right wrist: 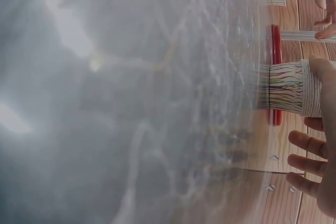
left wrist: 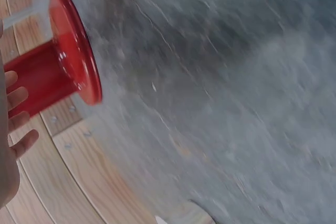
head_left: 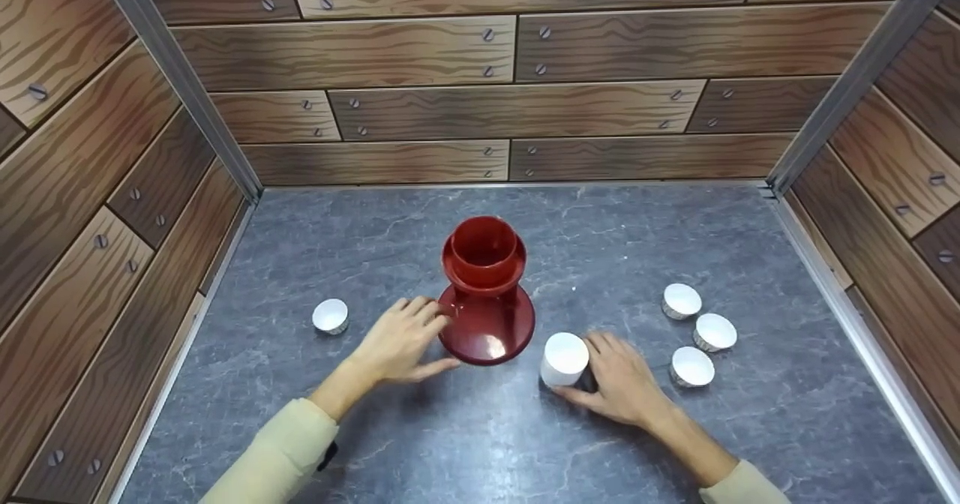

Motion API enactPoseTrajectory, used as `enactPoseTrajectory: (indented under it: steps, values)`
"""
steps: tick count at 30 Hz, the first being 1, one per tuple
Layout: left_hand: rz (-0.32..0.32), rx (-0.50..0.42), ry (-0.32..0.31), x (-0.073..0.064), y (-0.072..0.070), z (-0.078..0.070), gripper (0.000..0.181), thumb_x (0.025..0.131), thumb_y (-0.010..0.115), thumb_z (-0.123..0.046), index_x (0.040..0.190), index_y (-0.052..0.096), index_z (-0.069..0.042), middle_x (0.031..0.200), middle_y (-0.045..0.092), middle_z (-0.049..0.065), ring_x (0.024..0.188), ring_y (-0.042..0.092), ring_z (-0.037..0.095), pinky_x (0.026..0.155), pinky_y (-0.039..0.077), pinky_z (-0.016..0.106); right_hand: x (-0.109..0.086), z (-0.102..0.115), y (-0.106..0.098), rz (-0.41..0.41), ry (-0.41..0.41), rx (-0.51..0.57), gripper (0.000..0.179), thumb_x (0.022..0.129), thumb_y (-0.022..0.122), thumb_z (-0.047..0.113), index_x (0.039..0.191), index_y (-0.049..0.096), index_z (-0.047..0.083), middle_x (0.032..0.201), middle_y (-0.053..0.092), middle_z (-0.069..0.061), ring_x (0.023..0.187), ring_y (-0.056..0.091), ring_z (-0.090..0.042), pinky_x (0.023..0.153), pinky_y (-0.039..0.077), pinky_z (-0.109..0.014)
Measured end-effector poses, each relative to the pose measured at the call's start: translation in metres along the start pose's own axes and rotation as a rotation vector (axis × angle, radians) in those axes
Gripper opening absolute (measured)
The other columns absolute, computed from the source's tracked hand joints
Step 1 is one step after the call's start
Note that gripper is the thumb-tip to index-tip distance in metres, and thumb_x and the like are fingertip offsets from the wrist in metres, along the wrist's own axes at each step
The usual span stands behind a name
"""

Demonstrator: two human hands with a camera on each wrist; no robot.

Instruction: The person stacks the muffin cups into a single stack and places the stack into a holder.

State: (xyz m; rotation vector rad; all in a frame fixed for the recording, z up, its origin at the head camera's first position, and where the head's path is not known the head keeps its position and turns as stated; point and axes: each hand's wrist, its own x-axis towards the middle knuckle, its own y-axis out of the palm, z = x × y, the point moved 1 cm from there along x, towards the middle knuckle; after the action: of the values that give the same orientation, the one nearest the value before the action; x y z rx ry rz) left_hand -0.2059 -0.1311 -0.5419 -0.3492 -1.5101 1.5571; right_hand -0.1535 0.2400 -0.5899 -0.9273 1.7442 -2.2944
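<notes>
A glossy red stand has a round flat base and a bowl-like top holding a red cup. My left hand is just left of its base, fingers spread and relaxed, holding nothing. In the left wrist view the fingers overlap the red column; contact cannot be told. My right hand grips a white cup stack between thumb and fingers, right of the stand's base. In the right wrist view, this stack shows coloured wavy lines and several close rims. The other fingers of that hand are extended.
Three small white cups stand grouped on the right side of the grey marbled table. A single white cup stands at the left. Wood-patterned walls enclose the back and both sides.
</notes>
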Motion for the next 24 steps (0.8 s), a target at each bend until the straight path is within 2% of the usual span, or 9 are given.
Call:
enactPoseTrajectory:
  steps: [9, 16, 24]
  values:
    - [0.047, -0.017, -0.097, -0.017, -0.001, 0.024, 0.068, 0.086, 0.07, -0.071, 0.123, 0.068, -0.014, 0.116, 0.068, 0.006, 0.112, 0.062, 0.027, 0.09, 0.052, 0.043, -0.001, 0.0, -0.001, 0.016, 0.012, 0.004, 0.081, 0.082, 0.076, 0.071, 0.128, 0.066, 0.005, 0.118, 0.069, -0.011, 0.113, 0.067, -0.031, 0.097, 0.057, -0.053]
    - [0.111, -0.015, -0.196, -0.027, 0.001, 0.037, 0.083, 0.084, 0.069, -0.076, 0.134, 0.063, -0.01, 0.122, 0.067, 0.011, 0.116, 0.062, 0.032, 0.096, 0.051, 0.049, 0.0, -0.001, -0.002, 0.037, 0.029, 0.007, 0.084, 0.082, 0.076, 0.071, 0.131, 0.064, 0.003, 0.12, 0.069, -0.014, 0.115, 0.066, -0.033, 0.099, 0.056, -0.055]
    - [0.163, 0.01, -0.257, -0.04, 0.005, 0.052, 0.091, 0.084, 0.066, -0.078, 0.139, 0.06, -0.006, 0.127, 0.064, 0.017, 0.119, 0.06, 0.037, 0.098, 0.049, 0.055, -0.001, -0.001, -0.001, 0.035, 0.022, 0.008, 0.08, 0.081, 0.078, 0.07, 0.129, 0.065, 0.006, 0.118, 0.069, -0.01, 0.113, 0.066, -0.029, 0.095, 0.057, -0.051]
